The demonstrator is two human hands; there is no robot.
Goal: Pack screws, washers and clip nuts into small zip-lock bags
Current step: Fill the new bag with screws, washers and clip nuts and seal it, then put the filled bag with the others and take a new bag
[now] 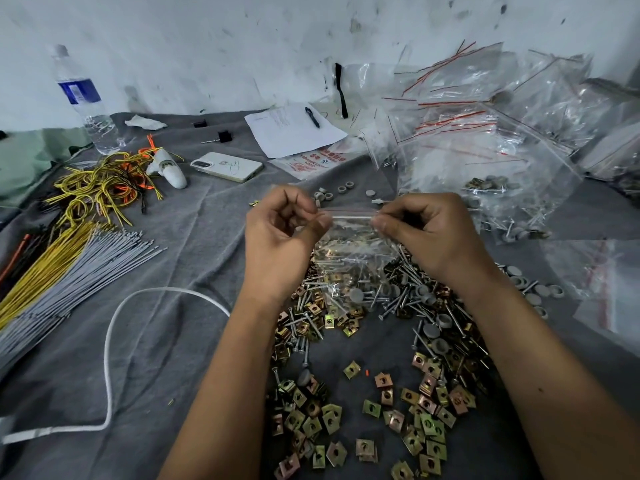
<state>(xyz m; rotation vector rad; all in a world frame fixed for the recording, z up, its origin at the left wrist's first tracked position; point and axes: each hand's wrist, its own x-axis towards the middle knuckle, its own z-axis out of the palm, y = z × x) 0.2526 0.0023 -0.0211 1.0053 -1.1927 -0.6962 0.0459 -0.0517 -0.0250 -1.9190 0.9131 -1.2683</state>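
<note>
Hands first, from the head camera: your left hand (280, 233) and right hand (426, 230) each pinch one end of the zip strip of one small bag (353, 258), held up between them above the hardware heap. You can see screws and clip nuts inside it; their number is too jumbled to count. Below, loose screws (408, 299), clip nuts (429, 403) and grey washers (433, 330) lie scattered on the grey cloth (180, 341), far too many to count. One phone (227, 166), one bottle (85, 98), one pen (312, 116) on one paper sheet (294, 133) sit beyond. Filled bags (485, 140) pile up at far right; wires (69, 258) fan out at left.
</note>
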